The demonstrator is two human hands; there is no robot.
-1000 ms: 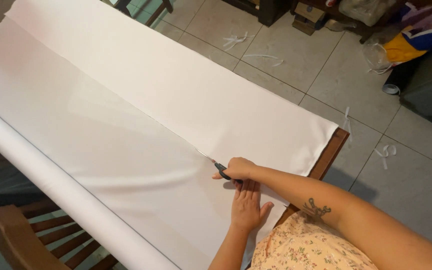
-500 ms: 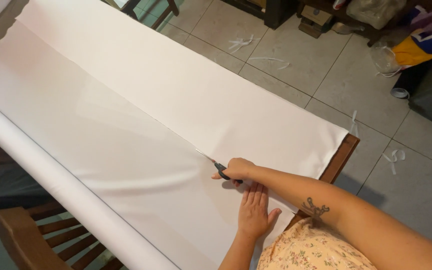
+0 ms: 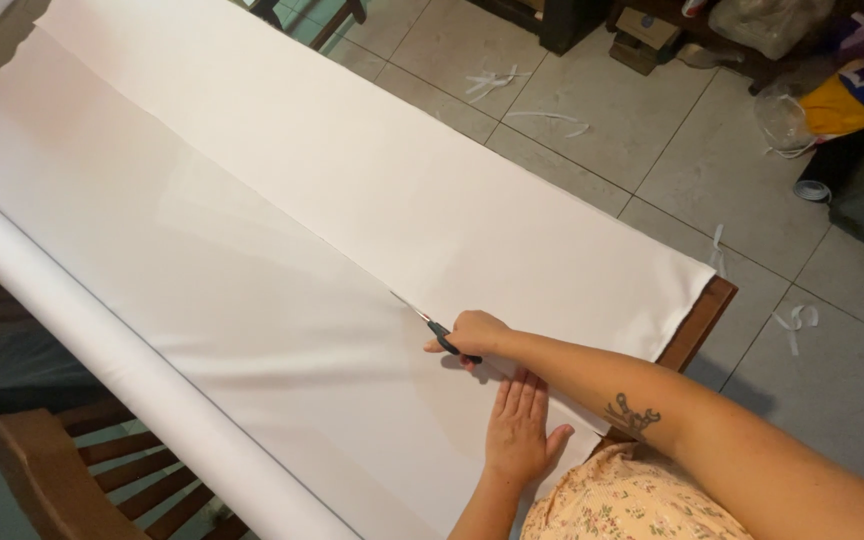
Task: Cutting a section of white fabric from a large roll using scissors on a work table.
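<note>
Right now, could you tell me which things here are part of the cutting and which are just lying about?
In use: white fabric, scissors in the right hand, left hand flat on the cloth, fabric roll, wooden table.

Lying about: white scraps on the tiled floor, wooden chair, yellow bundle.

Floor [image 3: 642, 130]: pale square tiles with grey grout, evenly lit. White scraps [image 3: 492, 82] lie at 12 o'clock, more strips [image 3: 795, 320] at 3 o'clock. Brown wooden chair [image 3: 52, 470] with slatted back at 8 o'clock. Dark furniture [image 3: 572, 20] and a yellow-and-purple bundle [image 3: 852, 95] at 1 to 2 o'clock.
</note>
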